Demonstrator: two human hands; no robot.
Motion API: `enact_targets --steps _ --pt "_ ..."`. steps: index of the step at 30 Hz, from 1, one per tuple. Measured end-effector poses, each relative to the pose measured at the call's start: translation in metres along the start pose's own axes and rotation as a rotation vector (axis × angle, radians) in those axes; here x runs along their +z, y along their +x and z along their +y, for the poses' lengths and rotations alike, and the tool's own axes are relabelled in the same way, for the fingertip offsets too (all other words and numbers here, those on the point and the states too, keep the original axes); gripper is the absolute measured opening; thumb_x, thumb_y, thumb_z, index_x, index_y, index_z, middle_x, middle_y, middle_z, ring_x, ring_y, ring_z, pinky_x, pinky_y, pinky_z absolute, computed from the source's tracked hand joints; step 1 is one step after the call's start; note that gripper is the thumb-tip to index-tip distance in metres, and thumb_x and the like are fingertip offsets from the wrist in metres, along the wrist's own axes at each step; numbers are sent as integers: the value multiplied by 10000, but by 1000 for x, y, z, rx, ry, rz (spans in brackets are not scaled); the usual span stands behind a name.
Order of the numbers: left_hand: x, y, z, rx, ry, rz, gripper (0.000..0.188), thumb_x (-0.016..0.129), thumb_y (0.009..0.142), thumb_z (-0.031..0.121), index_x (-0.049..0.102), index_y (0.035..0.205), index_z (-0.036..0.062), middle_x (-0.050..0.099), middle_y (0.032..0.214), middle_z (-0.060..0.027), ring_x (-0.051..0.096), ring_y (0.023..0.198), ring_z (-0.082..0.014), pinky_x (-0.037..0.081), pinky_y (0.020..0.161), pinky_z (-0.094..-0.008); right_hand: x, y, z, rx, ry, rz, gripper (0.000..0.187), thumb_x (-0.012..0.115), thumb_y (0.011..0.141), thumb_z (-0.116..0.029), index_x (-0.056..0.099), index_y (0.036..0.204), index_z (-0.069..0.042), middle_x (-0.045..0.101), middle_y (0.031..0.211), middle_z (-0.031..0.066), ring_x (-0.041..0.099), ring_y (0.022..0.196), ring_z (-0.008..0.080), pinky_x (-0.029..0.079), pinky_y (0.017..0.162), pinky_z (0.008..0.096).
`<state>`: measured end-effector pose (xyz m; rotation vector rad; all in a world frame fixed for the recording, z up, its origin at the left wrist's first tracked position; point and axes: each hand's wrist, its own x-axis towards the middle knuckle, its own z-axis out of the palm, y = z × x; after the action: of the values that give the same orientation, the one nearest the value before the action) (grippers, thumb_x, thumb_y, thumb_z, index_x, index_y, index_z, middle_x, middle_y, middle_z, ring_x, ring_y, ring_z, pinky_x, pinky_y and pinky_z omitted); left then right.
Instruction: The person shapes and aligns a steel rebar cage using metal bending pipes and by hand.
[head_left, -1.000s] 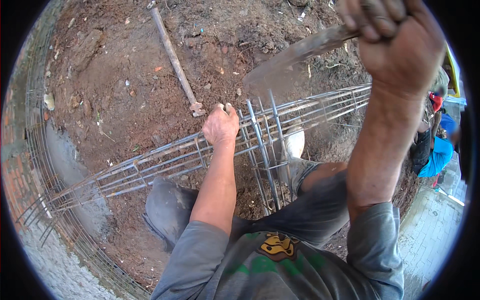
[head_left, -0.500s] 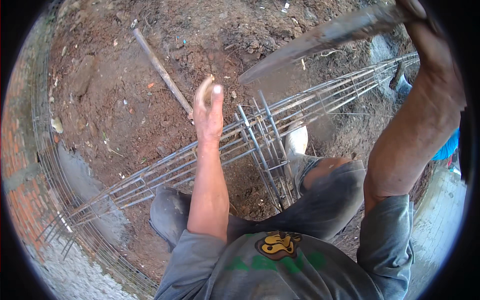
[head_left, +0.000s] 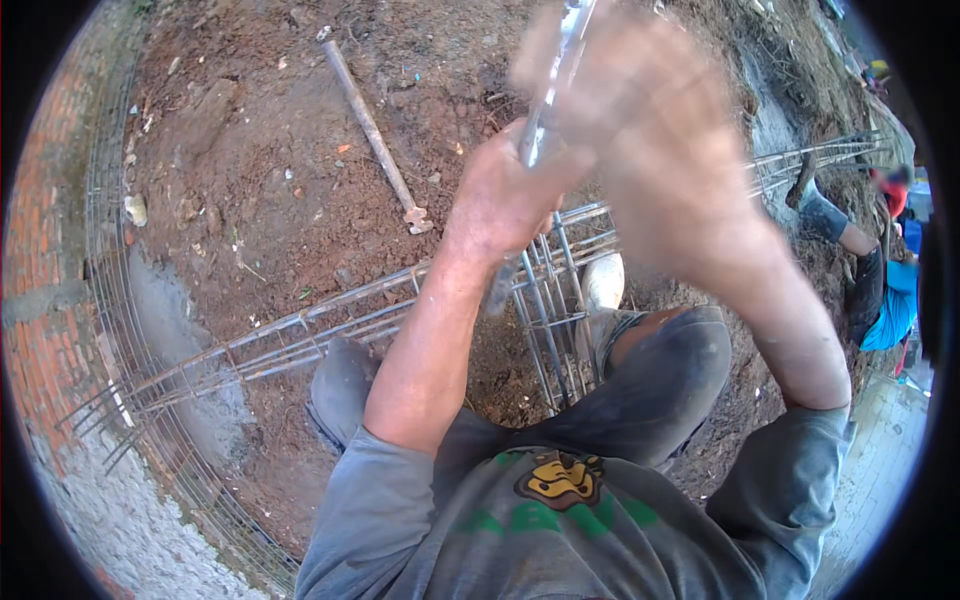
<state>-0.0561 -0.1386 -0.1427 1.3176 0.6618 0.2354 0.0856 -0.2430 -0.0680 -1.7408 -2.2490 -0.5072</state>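
My left hand [head_left: 500,195] is closed around a long, flat, blade-like tool [head_left: 537,140], held up in front of me with its edge toward me. Its upper part shines; a dark end shows below my left fist. Motion smears my right hand [head_left: 670,130], which lies over or beside the upper part of the tool, so its fingers are unclear. Beneath my hands a rebar cage [head_left: 300,330] runs across the dirt between my legs. Another cage section [head_left: 550,320] joins it near my white boot [head_left: 604,283].
A hammer [head_left: 372,125] lies on the reddish dirt beyond the cage. On the left, more rebar [head_left: 105,230] runs along a brick wall [head_left: 45,350]. Another person's leg [head_left: 828,218] and blue clothing [head_left: 890,305] appear at the far right, beside a pale concrete slab [head_left: 870,460].
The tool came from the upper right, where my right hand held it raised, to in front of me. My left hand has closed on it, and my right hand swung inward.
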Motion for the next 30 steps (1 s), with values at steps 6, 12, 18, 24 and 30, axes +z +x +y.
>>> enact_targets --steps 6,12,18,24,30 --pt "22 -16 -14 29 -538 -18 381 591 998 448 641 1043 73 633 886 -39 640 813 -130 553 666 -277 38 -43 -54 -199 159 -13 527 595 910 -230 522 1404 -399 458 1530 21 350 1469 246 170 1260 543" --pt "-3 9 -40 76 -33 87 549 371 1051 505 658 1176 55 689 1052 -128 688 993 -281 532 895 -460 26 -22 -29 -158 216 -5 277 727 789 -185 705 1065 -199 686 1194 21 581 1263 235 333 1170 553" --pt "-26 19 -153 -226 1000 319 675 265 1037 542 716 1112 45 692 1178 -217 615 1178 -378 393 1049 -522 -14 22 23 569 1100 526 203 653 969 -218 667 852 -52 679 725 73 669 622 156 590 632 312" --pt "-11 5 -208 -456 1073 178 627 334 1021 496 771 1024 46 731 1067 -210 670 1101 -348 465 1000 -451 -28 29 75 256 824 809 192 623 992 -204 591 848 -81 513 633 -13 547 549 118 512 541 298" --pt "-11 0 -200 -376 1102 245 607 360 1016 483 779 950 50 746 989 -194 697 1028 -334 490 958 -442 26 -41 28 562 902 421 211 654 961 -188 639 777 -87 647 689 46 630 622 120 527 618 340"
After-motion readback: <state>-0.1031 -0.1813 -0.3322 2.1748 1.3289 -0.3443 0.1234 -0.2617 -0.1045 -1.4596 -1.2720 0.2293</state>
